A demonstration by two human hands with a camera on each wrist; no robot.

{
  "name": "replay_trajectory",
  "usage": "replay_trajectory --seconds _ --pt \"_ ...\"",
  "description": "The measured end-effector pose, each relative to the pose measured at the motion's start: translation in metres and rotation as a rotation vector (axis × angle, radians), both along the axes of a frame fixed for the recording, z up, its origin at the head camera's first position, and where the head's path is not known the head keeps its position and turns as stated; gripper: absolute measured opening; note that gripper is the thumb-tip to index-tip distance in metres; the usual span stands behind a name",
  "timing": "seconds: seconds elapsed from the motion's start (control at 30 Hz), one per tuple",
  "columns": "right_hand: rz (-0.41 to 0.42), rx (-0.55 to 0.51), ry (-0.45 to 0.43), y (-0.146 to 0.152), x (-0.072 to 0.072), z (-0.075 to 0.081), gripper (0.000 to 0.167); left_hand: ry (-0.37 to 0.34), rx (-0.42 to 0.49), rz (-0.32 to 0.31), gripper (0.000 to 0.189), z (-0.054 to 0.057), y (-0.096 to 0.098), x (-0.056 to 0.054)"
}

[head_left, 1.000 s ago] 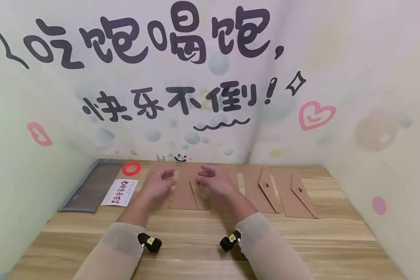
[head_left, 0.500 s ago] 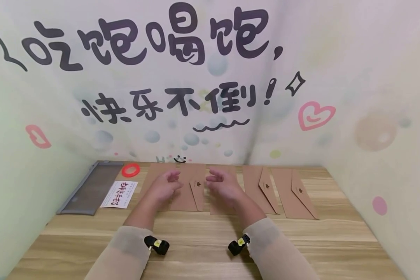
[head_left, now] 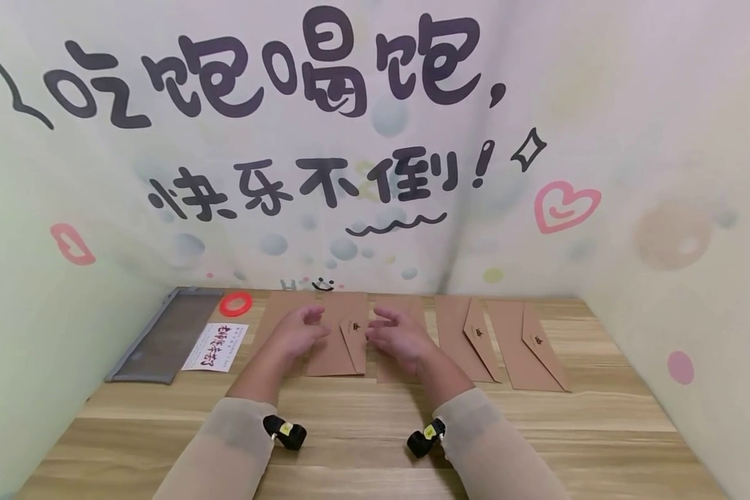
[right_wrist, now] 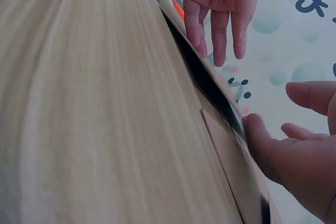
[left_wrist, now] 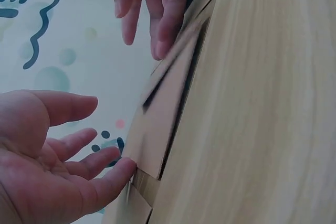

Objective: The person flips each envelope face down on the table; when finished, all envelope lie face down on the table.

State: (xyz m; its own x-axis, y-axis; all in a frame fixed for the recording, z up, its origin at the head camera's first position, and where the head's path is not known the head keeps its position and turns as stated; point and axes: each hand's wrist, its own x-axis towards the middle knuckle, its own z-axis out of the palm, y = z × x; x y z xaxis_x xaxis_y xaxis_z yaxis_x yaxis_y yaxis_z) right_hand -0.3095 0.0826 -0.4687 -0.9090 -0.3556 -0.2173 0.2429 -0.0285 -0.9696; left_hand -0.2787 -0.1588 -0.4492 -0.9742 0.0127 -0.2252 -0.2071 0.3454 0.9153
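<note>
Several brown kraft envelopes lie in a row along the back of the table. One envelope (head_left: 340, 351), its pointed flap printed with a small dark crown, lies between my two hands. My left hand (head_left: 295, 335) is at that envelope's left side, palm inward and fingers relaxed, partly covering the leftmost envelope (head_left: 281, 305). My right hand (head_left: 403, 342) is at its right side, fingers spread loosely, overlapping the neighbouring envelope (head_left: 390, 371). In the left wrist view, one left fingertip (left_wrist: 126, 169) comes right to an envelope's edge (left_wrist: 163, 129). Neither hand grips anything.
To the left lie a grey mesh pouch (head_left: 175, 333), a red ring (head_left: 235, 303) and a white card (head_left: 215, 347) with dark red handwriting. Two more flapped envelopes (head_left: 462, 347) lie to the right. A printed wall hanging (head_left: 375, 250) stands close behind the table.
My right hand has shifted right and off the middle envelope, so its crown and flap now show. My left hand has moved slightly right. The envelopes look unmoved.
</note>
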Motion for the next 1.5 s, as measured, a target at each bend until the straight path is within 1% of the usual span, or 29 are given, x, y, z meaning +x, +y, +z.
replay_trajectory --seconds 0.1,0.17,0.23,0.4,0.53,0.73,0.97,1.2,1.33,1.5 --pt "-0.011 -0.049 0.013 0.0 -0.001 0.002 0.067 -0.006 -0.004 0.003 0.065 0.001 -0.001 -0.001" --pt "-0.01 -0.055 0.03 0.0 -0.002 0.004 0.066 -0.002 -0.009 -0.004 0.064 0.002 0.0 -0.002" --pt "-0.006 -0.039 0.051 0.0 -0.003 0.005 0.063 0.005 -0.015 -0.02 0.064 0.004 0.002 -0.003" --pt "0.024 0.023 0.113 -0.002 -0.002 0.005 0.055 -0.001 0.022 -0.043 0.063 0.008 0.013 -0.004" --pt "0.06 0.056 0.163 -0.003 0.002 0.006 0.055 -0.006 0.037 -0.05 0.063 0.007 0.022 -0.004" --pt "0.055 0.036 0.138 -0.004 0.007 0.009 0.059 0.035 0.07 -0.071 0.064 0.005 0.029 -0.007" --pt "0.101 0.023 0.151 -0.006 0.014 0.016 0.062 0.026 0.123 -0.076 0.062 0.013 0.035 -0.006" --pt "0.141 -0.025 0.171 -0.009 0.018 0.02 0.062 0.026 0.218 -0.089 0.059 0.015 0.043 -0.004" --pt "0.153 -0.035 0.175 -0.01 0.02 0.022 0.061 0.028 0.243 -0.077 0.057 0.013 0.046 -0.004" --pt "0.168 -0.027 0.185 -0.01 0.022 0.023 0.06 0.026 0.25 -0.059 0.054 0.013 0.047 -0.004"
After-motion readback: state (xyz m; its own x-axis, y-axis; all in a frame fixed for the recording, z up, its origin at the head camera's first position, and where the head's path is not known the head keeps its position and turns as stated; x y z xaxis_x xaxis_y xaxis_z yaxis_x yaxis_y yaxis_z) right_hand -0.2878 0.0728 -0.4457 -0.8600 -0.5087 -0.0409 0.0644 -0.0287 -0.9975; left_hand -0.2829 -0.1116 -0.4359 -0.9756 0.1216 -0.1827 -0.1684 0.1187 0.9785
